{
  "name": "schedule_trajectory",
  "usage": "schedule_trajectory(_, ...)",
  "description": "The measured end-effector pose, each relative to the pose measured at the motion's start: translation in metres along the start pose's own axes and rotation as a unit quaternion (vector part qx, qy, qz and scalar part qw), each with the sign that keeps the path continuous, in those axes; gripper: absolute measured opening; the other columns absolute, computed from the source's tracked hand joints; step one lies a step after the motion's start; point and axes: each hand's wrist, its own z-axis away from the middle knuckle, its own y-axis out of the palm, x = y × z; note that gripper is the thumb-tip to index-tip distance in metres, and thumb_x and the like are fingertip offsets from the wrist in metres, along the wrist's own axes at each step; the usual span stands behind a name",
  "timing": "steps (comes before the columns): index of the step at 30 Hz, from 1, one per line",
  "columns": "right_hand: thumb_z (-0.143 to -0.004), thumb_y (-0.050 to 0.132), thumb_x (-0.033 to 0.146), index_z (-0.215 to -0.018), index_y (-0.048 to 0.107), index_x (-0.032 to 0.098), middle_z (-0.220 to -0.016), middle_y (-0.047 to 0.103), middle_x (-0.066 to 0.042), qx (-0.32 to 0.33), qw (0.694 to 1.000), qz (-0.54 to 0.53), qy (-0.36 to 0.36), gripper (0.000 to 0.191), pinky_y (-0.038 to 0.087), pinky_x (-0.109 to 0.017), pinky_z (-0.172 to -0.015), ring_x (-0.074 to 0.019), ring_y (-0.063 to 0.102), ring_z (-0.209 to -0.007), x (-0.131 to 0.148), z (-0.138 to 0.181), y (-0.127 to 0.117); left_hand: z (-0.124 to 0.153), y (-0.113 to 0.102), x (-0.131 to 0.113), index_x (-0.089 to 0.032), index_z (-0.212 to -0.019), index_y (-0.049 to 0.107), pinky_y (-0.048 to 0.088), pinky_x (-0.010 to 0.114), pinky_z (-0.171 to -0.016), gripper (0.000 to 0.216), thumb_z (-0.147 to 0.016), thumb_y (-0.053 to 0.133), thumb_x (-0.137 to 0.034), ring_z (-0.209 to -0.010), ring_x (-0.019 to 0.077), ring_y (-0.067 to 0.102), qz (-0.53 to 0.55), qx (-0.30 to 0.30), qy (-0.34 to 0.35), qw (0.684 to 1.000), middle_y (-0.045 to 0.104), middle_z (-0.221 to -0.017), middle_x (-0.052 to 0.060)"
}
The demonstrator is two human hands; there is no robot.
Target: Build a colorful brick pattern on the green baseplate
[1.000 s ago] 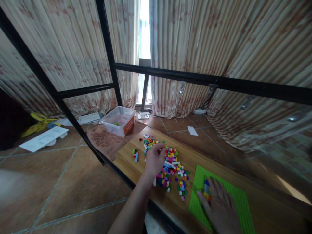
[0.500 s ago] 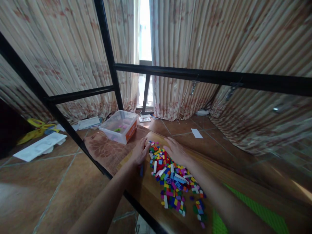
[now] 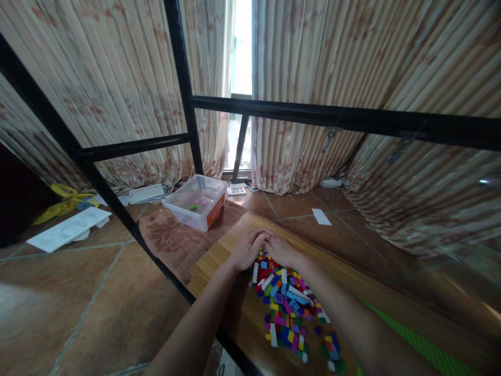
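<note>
A heap of small, many-coloured toy building bricks [image 3: 279, 303] spreads over a wooden board [image 3: 213, 266]. My left hand [image 3: 248, 249] and my right hand [image 3: 282, 247] meet at the far end of the heap, their fingers touching or overlapping. Both are cupped palm-down against the bricks, fingers stretched rather than curled into fists. Bricks under the palms are hidden, and so are some fingertips. Between my forearms lie white, blue, red, yellow and purple pieces, with a small cluster [image 3: 332, 351] apart at the near right.
A clear plastic box [image 3: 186, 211] with a few pink and green pieces stands on a brown mat [image 3: 156, 237] beyond the board. Black metal bars [image 3: 274, 108] cross ahead. A green ridged sheet [image 3: 426, 342] lies at right, a white paper [image 3: 321, 216] on the tiled floor.
My hands have come together, closing the gap at the far end of the heap. The bricks there are drawn nearer and now partly covered. The view has shifted slightly.
</note>
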Motion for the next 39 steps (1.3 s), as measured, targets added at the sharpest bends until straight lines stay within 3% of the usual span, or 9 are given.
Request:
schedule_trajectory(6, -0.099, 0.034, 0.037, -0.120, 0.063, 0.017, -0.130, 0.062, -0.011, 0.013, 0.998, -0.050, -0.026, 0.041, 0.039, -0.038, -0.108, -0.0204, 0.055, -0.122, 0.003, 0.029, -0.012, 0.011, 0.009, -0.016, -0.015, -0.094, 0.069, 0.047, 0.032, -0.089, 0.048, -0.097, 0.031, -0.044, -0.094, 0.0208, 0.064, 0.021, -0.010, -0.039, 0.999, 0.072, -0.094, 0.009)
schedule_trajectory(10, -0.098, 0.037, 0.038, -0.113, 0.067, 0.018, -0.121, 0.067, -0.010, 0.008, 0.998, -0.068, -0.005, 0.039, 0.045, -0.037, -0.101, -0.0207, 0.061, -0.113, 0.005, 0.047, -0.018, 0.016, 0.016, -0.022, -0.015, -0.080, 0.069, 0.048, 0.030, -0.079, 0.051, -0.095, 0.034, -0.049, -0.079, 0.0198, 0.063, 0.038, -0.041, -0.067, 0.996, 0.069, -0.077, 0.006)
schedule_trajectory(16, -0.099, 0.035, 0.039, -0.107, 0.069, 0.017, -0.111, 0.071, -0.010, 0.011, 0.996, -0.078, 0.034, 0.041, 0.047, -0.035, -0.093, -0.0216, 0.065, -0.104, 0.010, 0.066, -0.031, 0.020, 0.022, -0.017, -0.012, -0.096, 0.071, 0.048, 0.035, -0.091, 0.053, -0.094, 0.036, -0.052, -0.097, 0.0240, 0.066, 0.127, -0.119, -0.120, 0.977, 0.073, -0.099, 0.010)
schedule_trajectory(21, -0.099, 0.034, 0.038, -0.105, 0.070, 0.016, -0.109, 0.072, -0.011, -0.003, 0.995, -0.086, 0.055, 0.043, 0.047, -0.036, -0.091, -0.0225, 0.065, -0.101, 0.010, 0.072, -0.035, 0.032, 0.000, -0.016, -0.010, -0.104, 0.071, 0.044, 0.038, -0.102, 0.054, -0.092, 0.039, -0.052, -0.112, 0.0255, 0.063, 0.203, -0.169, -0.161, 0.951, 0.071, -0.114, 0.015)
schedule_trajectory(23, -0.098, 0.035, 0.037, -0.107, 0.069, 0.016, -0.113, 0.071, -0.011, -0.021, 0.994, -0.089, 0.063, 0.041, 0.046, -0.036, -0.094, -0.0221, 0.064, -0.105, 0.010, 0.073, -0.036, 0.049, -0.013, -0.017, -0.012, -0.103, 0.071, 0.045, 0.038, -0.101, 0.049, -0.091, 0.043, -0.050, -0.111, 0.0257, 0.063, 0.182, -0.160, -0.160, 0.957, 0.071, -0.113, 0.014)
schedule_trajectory(26, -0.097, 0.037, 0.034, -0.112, 0.068, 0.016, -0.119, 0.069, -0.012, -0.058, 0.990, -0.094, 0.082, 0.039, 0.044, -0.037, -0.097, -0.0222, 0.062, -0.111, 0.012, 0.078, -0.038, 0.088, -0.025, -0.024, -0.015, -0.113, 0.068, 0.049, 0.038, -0.094, 0.044, -0.087, 0.053, -0.048, -0.104, 0.0248, 0.065, 0.117, -0.100, -0.168, 0.974, 0.072, -0.109, 0.010)
schedule_trajectory(31, -0.092, 0.046, 0.035, -0.109, 0.070, 0.019, -0.114, 0.071, -0.010, -0.153, 0.972, -0.144, 0.106, 0.033, 0.047, -0.038, -0.094, -0.0239, 0.065, -0.107, 0.031, 0.106, -0.040, 0.142, -0.019, -0.040, -0.020, -0.118, 0.064, 0.049, 0.041, -0.094, 0.041, -0.078, 0.068, -0.032, -0.103, 0.0245, 0.062, -0.076, -0.066, -0.112, 0.989, 0.067, -0.111, 0.009)
schedule_trajectory(35, -0.091, 0.049, 0.038, -0.107, 0.072, 0.024, -0.108, 0.073, -0.007, -0.181, 0.954, -0.197, 0.133, 0.031, 0.050, -0.038, -0.089, -0.0233, 0.067, -0.100, 0.054, 0.150, -0.036, 0.150, -0.007, -0.049, -0.018, -0.118, 0.063, 0.049, 0.043, -0.091, 0.039, -0.079, 0.063, -0.020, -0.099, 0.0258, 0.061, -0.169, -0.058, -0.107, 0.978, 0.068, -0.104, 0.009)
schedule_trajectory(39, -0.090, 0.052, 0.039, -0.104, 0.073, 0.028, -0.107, 0.073, -0.003, -0.221, 0.929, -0.249, 0.163, 0.027, 0.053, -0.038, -0.084, -0.0222, 0.068, -0.092, 0.065, 0.196, -0.031, 0.148, -0.005, -0.048, -0.016, -0.114, 0.064, 0.049, 0.042, -0.091, 0.031, -0.086, 0.053, -0.020, -0.099, 0.0263, 0.062, -0.185, -0.050, -0.107, 0.976, 0.068, -0.103, 0.011)
